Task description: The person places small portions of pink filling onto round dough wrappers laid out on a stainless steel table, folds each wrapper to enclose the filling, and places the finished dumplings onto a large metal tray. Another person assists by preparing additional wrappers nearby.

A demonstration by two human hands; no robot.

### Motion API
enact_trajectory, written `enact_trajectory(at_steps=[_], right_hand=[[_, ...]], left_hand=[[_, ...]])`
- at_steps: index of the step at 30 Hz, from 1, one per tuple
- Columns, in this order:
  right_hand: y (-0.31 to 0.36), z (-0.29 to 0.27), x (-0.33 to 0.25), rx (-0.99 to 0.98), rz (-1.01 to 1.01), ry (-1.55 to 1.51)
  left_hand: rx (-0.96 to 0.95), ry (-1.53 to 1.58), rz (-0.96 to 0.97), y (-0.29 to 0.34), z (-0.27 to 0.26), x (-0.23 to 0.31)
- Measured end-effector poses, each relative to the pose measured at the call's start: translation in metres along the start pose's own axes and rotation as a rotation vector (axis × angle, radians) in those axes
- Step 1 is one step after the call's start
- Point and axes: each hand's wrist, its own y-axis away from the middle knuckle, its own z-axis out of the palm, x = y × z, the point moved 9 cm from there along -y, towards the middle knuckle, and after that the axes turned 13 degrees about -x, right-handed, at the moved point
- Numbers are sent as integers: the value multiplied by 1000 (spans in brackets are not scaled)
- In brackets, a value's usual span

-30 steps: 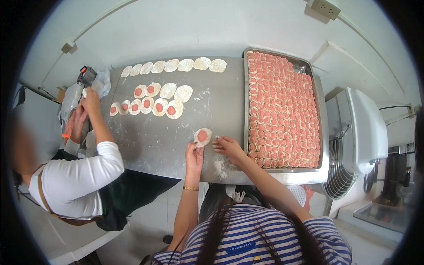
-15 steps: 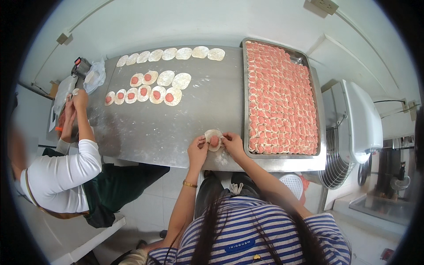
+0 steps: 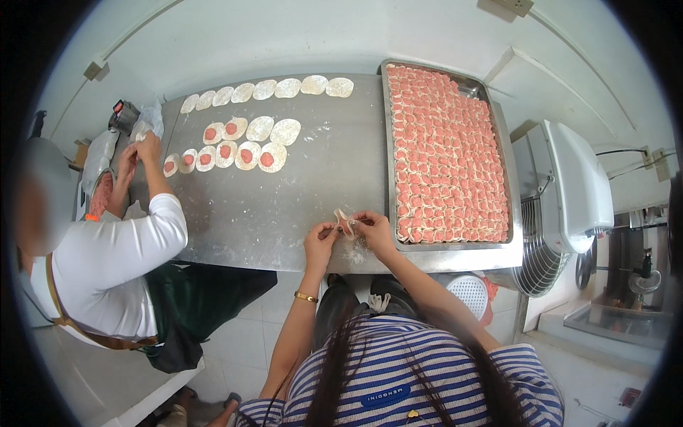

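Observation:
Between my two hands, above the near edge of the steel table, is a dumpling wrapper (image 3: pixel 343 220) with pink meat filling, its sides folded up. My left hand (image 3: pixel 321 240) pinches its left side. The fingertips of my right hand (image 3: pixel 374 231) grip its right side. To my right stands a large metal tray (image 3: pixel 390 153) filled with rows of open-topped, meat-filled dumplings (image 3: pixel 448 164). Further left on the table lie flat wrappers with meat on them (image 3: pixel 246 154), and two plain wrappers (image 3: pixel 286 132) beside them.
A row of plain wrappers (image 3: pixel 287 88) lies along the table's (image 3: pixel 341 156) far side. At the left, a co-worker in a white sleeve (image 3: pixel 135 228) holds something small over a container of meat (image 3: pixel 102 193). A white machine with a wire guard (image 3: pixel 569 192) stands right of the tray.
The wrapper in my hands has gone from spread fairly flat to folded up around its filling. The co-worker has leaned in further, and their hands have shifted toward the table.

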Motion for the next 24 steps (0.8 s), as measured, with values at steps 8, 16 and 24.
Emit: enact_trajectory(at_steps=[8, 16, 24], right_hand=[[12, 11, -55, -131, -204, -38], [7, -18, -71, -51, -225, 277], [15, -6, -72, -107, -335, 407]], left_hand=[[-31, 275, 137, -7, 9, 16], [-100, 378, 167, 1, 20, 46], [38, -358, 403, 1, 12, 51]])
